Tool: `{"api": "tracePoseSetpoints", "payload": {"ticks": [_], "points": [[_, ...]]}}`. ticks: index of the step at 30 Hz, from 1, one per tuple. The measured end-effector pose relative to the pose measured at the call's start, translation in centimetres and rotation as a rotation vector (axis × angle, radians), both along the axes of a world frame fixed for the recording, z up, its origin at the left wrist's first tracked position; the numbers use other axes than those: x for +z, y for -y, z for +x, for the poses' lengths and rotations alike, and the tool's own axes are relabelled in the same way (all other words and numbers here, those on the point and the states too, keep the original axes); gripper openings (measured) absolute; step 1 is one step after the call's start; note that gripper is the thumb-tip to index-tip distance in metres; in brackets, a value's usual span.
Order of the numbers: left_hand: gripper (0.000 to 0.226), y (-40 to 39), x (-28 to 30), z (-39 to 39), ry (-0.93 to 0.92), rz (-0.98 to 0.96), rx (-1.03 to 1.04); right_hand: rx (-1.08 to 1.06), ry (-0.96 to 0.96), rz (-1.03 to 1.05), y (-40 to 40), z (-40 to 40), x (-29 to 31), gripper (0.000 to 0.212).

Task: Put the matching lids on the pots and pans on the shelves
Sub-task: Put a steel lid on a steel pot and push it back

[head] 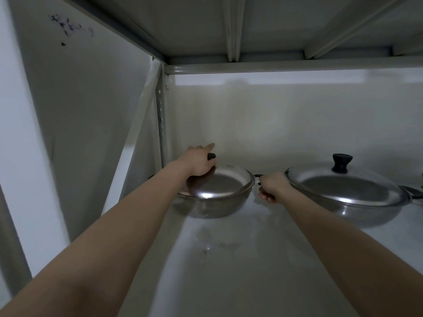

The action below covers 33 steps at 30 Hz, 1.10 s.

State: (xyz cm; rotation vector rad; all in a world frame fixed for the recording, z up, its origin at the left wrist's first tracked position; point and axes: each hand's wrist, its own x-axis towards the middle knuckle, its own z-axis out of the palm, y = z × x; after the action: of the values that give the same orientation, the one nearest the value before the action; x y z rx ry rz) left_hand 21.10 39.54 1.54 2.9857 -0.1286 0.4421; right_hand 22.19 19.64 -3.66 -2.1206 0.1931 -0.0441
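No readable text, labels or numbers appear; dark smudges on the left wall [71, 27] are illegible.

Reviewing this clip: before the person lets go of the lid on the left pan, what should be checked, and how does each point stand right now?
1. Left hand on the lid knob: ok, fingers are around it.
2. Right hand steadying the left pan by its side handle: ok.
3. Lid seated flat all round the pan's rim: cannot tell; the near-left edge is hidden by the wrist.
4. Lid size matches the pan: ok, the visible edges line up.
5. Right pan already covered by its own lid: ok.
6. Gap between the two pans: ok, they stand apart.
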Motion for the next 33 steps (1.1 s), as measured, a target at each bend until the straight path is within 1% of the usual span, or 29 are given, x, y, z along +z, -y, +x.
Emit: {"api": "tracePoseSetpoints", "payload": {"ticks": [2, 4, 6, 8, 10, 12, 15, 17, 19, 21, 24, 27, 33], "points": [[0.064, -0.5, 0.8, -1.0, 0.031, -0.026, 0.027, 0.021, -0.002, -0.009, 0.3, -0.4, 0.6, 0.036], [0.065, -1.0, 2.1, -2.3, 0.052, -0.047, 0.041, 0.052, 0.009, -0.078, 0.7, -1.2, 1.6, 0.035], [0.068, -1.4, 3.6, -4.1, 0.045, -0.047, 0.044, 0.072, 0.076, -0.281, 1.4, -2.4, 2.7, 0.036], [0.071, -1.7, 4.9, -6.3, 0.041, -0.033, 0.037, 0.083, 0.195, -0.510, 1.8, -4.2, 4.0, 0.033], [0.071, -1.7, 5.9, -9.0, 0.054, -0.018, 0.022, 0.144, 0.307, -0.609, 2.2, -6.0, 5.3, 0.028], [0.069, -1.5, 6.5, -12.0, 0.065, 0.009, 0.008, 0.244, 0.380, -0.655, 2.3, -8.4, 6.5, 0.038], [0.070, -1.1, 6.3, -16.5, 0.068, 0.070, -0.006, 0.355, 0.428, -0.736, 2.7, -12.8, 7.4, 0.062], [0.072, -0.9, 5.8, -19.5, 0.091, 0.096, -0.020, 0.375, 0.495, -0.805, 3.0, -15.6, 7.6, 0.067], [0.073, -0.6, 5.2, -22.1, 0.118, 0.105, -0.036, 0.366, 0.588, -0.867, 3.5, -18.0, 7.4, 0.065], [0.076, -0.2, 4.5, -24.2, 0.120, 0.097, -0.040, 0.369, 0.633, -0.915, 4.0, -19.8, 7.1, 0.062], [0.077, 0.4, 3.6, -26.1, 0.119, 0.082, -0.035, 0.399, 0.648, -0.949, 5.1, -21.6, 6.8, 0.062], [0.075, 0.8, 2.6, -27.5, 0.141, 0.087, -0.029, 0.428, 0.702, -0.919, 6.4, -22.9, 6.6, 0.065], [0.070, 0.7, 0.5, -30.2, 0.172, 0.066, -0.024, 0.455, 0.843, -0.877, 7.7, -25.1, 5.0, 0.066]]}}
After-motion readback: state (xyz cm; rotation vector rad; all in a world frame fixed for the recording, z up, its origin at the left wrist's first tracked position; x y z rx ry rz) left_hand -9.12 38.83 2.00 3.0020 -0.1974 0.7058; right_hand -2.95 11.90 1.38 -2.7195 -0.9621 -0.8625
